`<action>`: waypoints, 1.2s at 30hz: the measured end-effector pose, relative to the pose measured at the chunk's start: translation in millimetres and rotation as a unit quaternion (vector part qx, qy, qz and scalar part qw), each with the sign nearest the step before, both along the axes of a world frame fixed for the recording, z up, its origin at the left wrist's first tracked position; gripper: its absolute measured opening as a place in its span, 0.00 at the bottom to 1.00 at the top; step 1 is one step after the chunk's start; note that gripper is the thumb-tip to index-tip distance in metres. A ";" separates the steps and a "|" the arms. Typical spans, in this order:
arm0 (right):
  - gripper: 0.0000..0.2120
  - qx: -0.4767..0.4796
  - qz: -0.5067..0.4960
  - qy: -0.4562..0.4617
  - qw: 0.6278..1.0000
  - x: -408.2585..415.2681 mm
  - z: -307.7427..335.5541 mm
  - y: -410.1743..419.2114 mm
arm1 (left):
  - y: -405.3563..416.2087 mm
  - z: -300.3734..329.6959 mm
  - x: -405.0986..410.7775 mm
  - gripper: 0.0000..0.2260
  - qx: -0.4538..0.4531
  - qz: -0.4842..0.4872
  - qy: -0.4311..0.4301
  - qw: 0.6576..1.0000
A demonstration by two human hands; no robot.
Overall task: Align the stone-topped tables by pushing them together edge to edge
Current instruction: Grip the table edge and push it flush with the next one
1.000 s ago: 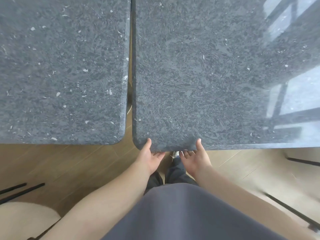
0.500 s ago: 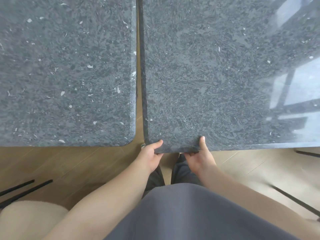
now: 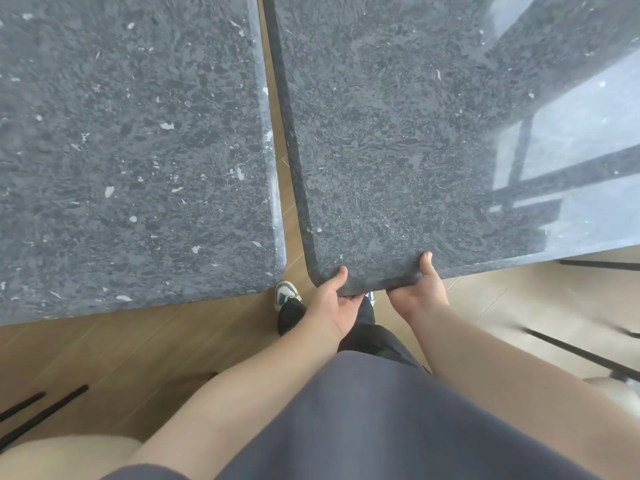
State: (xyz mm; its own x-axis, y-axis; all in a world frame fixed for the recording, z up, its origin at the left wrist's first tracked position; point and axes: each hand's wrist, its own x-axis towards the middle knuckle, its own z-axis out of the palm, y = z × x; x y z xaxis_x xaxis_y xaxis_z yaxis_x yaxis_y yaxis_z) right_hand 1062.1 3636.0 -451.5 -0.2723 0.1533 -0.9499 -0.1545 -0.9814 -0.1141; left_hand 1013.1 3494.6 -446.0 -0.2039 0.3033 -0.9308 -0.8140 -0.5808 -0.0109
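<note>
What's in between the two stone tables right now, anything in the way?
Head view: only a narrow strip of bare wooden floor separates the left table from the right table; a shoe sits at its near end.

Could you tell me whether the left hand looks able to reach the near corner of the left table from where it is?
Probably yes: the left hand grips the right table, and only open floor separates it from the left table.
</note>
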 end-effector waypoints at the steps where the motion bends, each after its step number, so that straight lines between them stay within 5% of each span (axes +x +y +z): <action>1: 0.26 0.001 -0.001 -0.002 1.000 -1.5 3.4 -0.8 | -1.2 0.3 -1.7 0.08 0.002 -0.005 0.001 1.000; 13: 0.28 0.015 0.016 -0.043 0.999 -3.3 15.2 -0.1 | -10.5 0.0 -8.8 0.16 0.004 -0.080 -0.008 0.997; 18: 0.27 0.035 0.014 -0.068 0.997 -6.1 14.3 -3.1 | -12.6 -3.3 -10.3 0.10 0.016 -0.101 -0.007 0.995; 23: 0.26 0.056 0.018 -0.079 0.995 -14.8 16.3 -15.5 | -22.5 -3.4 -17.6 0.18 0.015 -0.111 0.001 0.994; 36: 0.25 0.056 0.030 -0.091 0.994 -30.2 10.7 -36.1 | -41.0 3.1 -42.6 0.06 0.028 -0.120 0.001 0.992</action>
